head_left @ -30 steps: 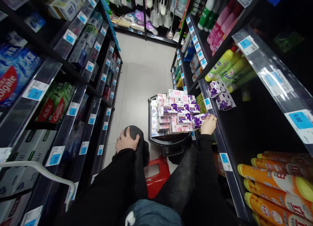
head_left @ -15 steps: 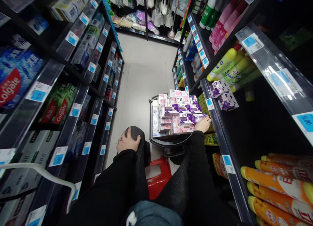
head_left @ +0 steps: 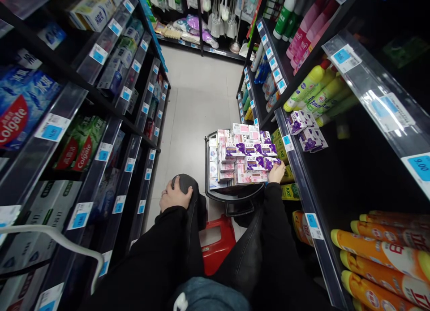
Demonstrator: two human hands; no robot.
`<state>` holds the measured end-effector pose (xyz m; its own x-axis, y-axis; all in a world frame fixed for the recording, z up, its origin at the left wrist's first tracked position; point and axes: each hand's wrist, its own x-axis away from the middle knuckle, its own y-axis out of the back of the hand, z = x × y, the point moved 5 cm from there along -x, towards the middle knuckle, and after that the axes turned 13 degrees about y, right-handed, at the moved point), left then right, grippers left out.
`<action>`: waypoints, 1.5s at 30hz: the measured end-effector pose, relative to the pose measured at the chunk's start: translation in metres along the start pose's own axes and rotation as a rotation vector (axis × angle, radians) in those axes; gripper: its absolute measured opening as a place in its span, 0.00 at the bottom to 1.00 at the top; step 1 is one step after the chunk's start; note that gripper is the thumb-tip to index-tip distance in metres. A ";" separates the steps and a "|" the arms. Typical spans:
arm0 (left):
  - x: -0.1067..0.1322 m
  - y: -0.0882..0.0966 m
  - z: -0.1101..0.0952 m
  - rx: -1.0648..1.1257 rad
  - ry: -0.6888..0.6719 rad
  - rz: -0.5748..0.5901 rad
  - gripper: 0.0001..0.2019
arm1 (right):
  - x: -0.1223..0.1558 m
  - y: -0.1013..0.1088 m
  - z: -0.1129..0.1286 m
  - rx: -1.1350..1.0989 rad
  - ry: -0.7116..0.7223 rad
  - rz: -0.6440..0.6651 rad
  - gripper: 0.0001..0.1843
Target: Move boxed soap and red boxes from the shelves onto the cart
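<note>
I sit in a shop aisle. My left hand (head_left: 175,196) rests on my left knee, fingers curled over it. My right hand (head_left: 277,172) reaches to the right front corner of a stack of purple and pink soap boxes (head_left: 242,156) piled in a dark basket (head_left: 231,194); its fingers close on a purple soap box (head_left: 271,162). Two more purple boxes (head_left: 304,129) lie on the right-hand shelf, above and right of that hand.
Shelves line both sides: toothpaste cartons (head_left: 23,105) at left, yellow-green bottles (head_left: 316,91) and orange bottles (head_left: 379,252) at right. A red stool (head_left: 217,241) stands under my legs. A white rail (head_left: 57,239) curves at lower left. Pale floor (head_left: 196,100) runs ahead.
My right hand has drawn back left from the shelf edge to the corner of the stack in the basket. The left hand stays on the knee.
</note>
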<state>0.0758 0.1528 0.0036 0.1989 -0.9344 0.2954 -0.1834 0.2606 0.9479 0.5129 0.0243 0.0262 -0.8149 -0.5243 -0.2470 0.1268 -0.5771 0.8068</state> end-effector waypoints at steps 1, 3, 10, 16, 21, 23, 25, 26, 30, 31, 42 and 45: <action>0.000 0.001 0.000 0.001 0.002 0.005 0.36 | -0.001 -0.001 0.002 -0.005 0.020 0.007 0.29; 0.001 0.003 -0.002 0.003 0.009 0.014 0.35 | -0.003 -0.002 0.006 -0.010 0.050 0.020 0.29; 0.003 0.006 -0.003 -0.003 0.012 0.016 0.35 | -0.010 0.000 0.011 0.031 0.068 0.061 0.27; -0.001 -0.001 0.002 0.020 -0.007 -0.011 0.35 | 0.004 0.038 0.041 0.145 0.081 0.153 0.22; -0.002 -0.004 0.002 0.014 -0.018 -0.030 0.35 | -0.033 0.134 0.076 0.383 0.205 -0.172 0.20; -0.001 -0.004 0.001 0.022 -0.015 -0.039 0.36 | -0.068 0.161 0.078 0.430 0.199 -0.266 0.22; 0.000 -0.003 0.001 0.032 -0.010 -0.037 0.36 | -0.103 0.167 0.074 0.478 0.164 -0.215 0.28; 0.000 -0.003 0.000 0.037 -0.008 -0.032 0.35 | -0.117 0.165 0.072 0.507 0.154 -0.167 0.29; 0.002 0.001 -0.001 0.046 -0.012 -0.014 0.35 | -0.134 0.146 0.068 0.591 0.193 -0.104 0.23; 0.003 0.001 -0.001 0.048 -0.013 -0.011 0.35 | -0.131 0.143 0.067 0.595 0.196 -0.130 0.23; 0.009 0.006 -0.004 0.081 -0.001 0.019 0.35 | -0.134 0.157 0.046 0.401 -0.077 -0.044 0.39; 0.011 0.006 -0.002 0.082 -0.002 0.027 0.35 | -0.117 0.178 0.049 0.395 -0.035 -0.105 0.36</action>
<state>0.0793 0.1447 0.0127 0.1913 -0.9277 0.3205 -0.2674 0.2649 0.9265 0.6027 0.0138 0.2247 -0.8317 -0.4497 -0.3255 -0.1791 -0.3377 0.9241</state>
